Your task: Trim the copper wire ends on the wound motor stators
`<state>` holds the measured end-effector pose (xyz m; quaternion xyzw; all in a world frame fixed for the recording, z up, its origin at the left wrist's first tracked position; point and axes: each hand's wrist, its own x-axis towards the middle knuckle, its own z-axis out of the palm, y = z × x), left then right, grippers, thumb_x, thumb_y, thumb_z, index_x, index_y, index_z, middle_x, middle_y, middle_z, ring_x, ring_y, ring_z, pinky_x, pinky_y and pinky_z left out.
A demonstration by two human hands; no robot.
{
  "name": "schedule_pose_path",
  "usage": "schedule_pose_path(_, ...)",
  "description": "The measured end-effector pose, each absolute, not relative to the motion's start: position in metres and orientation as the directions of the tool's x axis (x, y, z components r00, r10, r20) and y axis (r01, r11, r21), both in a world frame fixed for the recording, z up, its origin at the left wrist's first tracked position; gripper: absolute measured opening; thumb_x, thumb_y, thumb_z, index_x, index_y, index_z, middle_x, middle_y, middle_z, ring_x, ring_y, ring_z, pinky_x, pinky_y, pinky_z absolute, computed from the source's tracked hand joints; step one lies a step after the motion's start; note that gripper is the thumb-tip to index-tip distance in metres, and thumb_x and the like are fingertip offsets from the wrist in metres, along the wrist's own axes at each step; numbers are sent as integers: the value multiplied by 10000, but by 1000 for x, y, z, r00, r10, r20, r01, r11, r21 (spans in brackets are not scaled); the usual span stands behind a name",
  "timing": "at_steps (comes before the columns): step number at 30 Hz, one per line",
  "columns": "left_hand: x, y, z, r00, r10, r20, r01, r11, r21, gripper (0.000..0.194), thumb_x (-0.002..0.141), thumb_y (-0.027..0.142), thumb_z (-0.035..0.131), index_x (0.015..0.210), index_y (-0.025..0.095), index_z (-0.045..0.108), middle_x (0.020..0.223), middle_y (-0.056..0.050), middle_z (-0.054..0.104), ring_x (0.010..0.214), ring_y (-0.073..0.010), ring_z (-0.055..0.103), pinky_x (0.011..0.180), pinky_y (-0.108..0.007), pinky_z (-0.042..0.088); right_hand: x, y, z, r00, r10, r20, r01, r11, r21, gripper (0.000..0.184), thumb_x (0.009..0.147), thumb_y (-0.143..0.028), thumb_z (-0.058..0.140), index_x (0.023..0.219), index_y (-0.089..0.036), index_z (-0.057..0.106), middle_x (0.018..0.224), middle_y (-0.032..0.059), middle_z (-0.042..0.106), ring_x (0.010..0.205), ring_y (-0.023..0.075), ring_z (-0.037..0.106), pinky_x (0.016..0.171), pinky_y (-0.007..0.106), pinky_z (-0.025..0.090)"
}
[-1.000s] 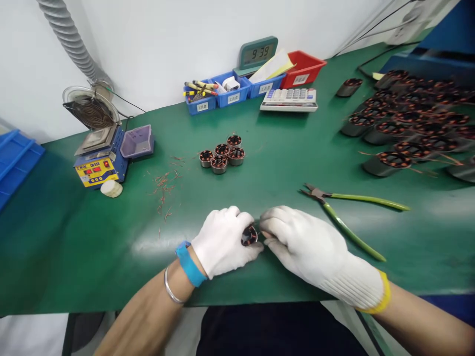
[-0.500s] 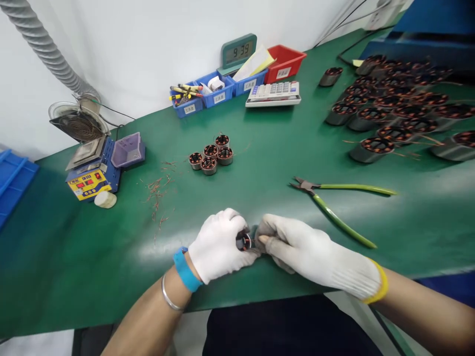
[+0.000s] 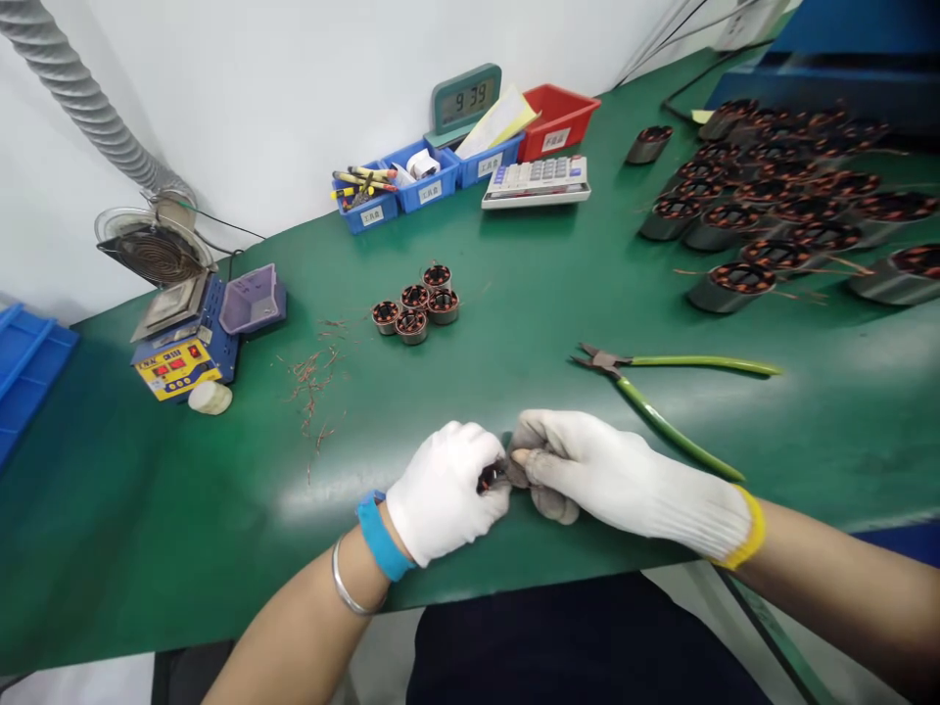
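My left hand, in a white glove, is closed around a small motor stator with copper windings; the fingers cover most of it. Right beside it, my gloved right hand has thumb and fingertips pinched together at the stator's right side. What the pinch holds is too small to make out. Beyond the hands stands a small cluster of stators with copper coils. A pair of cutting pliers with green handles lies spread on the green table, past my right hand.
Many larger stators crowd the right rear of the table. Copper wire scraps lie left of centre. At the back are a calculator, blue bins, a red bin and a clock. A soldering pot stands left.
The stator in my left hand has turned so its open face shows less. My left hand shifted slightly right, and my right hand rose a little, still pinching.
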<state>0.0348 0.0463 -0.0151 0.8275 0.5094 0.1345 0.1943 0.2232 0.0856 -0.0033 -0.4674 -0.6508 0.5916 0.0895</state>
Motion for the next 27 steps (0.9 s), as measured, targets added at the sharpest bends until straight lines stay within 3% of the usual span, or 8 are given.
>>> schedule_pose_path(8,33,48,-29,486,856,174,750,-511,419,158,873,205,491,721,238,472,795,-61,636,765,-208,573,730,-339,479,223,93,-5,-559,683,-469,514,-159,-843,35,819,-237,533,789,-235,516,542,-49,663,490,139,639,505,232,484)
schedule_pose_path(13,29,47,-26,427,873,236,644,-477,598,126,896,209,498,777,224,539,864,-60,694,801,-193,618,790,-340,511,223,96,0,-576,656,-488,511,-178,-841,61,824,-207,537,765,-222,547,539,-34,675,462,128,632,470,211,473)
schedule_pose_path(18,33,48,-15,256,963,88,648,-239,723,150,890,220,529,742,217,553,840,-37,679,829,-191,625,819,-347,517,224,82,5,-593,623,-511,501,-212,-839,69,826,-195,525,767,-225,544,558,-26,674,519,156,668,503,237,501)
schedule_pose_path(20,36,50,-11,200,979,31,673,-160,722,172,852,197,538,683,217,513,773,-15,625,783,-183,595,779,-334,505,223,71,4,-581,668,-466,527,-127,-840,76,836,-198,525,769,-234,524,584,-27,676,559,166,670,534,251,484)
schedule_pose_path(24,42,58,-10,114,991,-76,725,-31,688,191,779,159,568,621,211,475,693,21,530,712,-161,539,708,-301,474,216,54,3,-578,790,-206,658,303,-689,87,860,-204,539,779,-233,556,754,17,718,678,198,661,584,286,386)
schedule_pose_path(27,45,63,-9,135,982,-133,731,-8,682,199,771,158,593,606,204,493,686,25,522,709,-157,532,712,-300,478,215,52,2,-605,778,-168,633,342,-695,93,853,-189,552,782,-236,590,768,2,718,663,183,643,584,283,383)
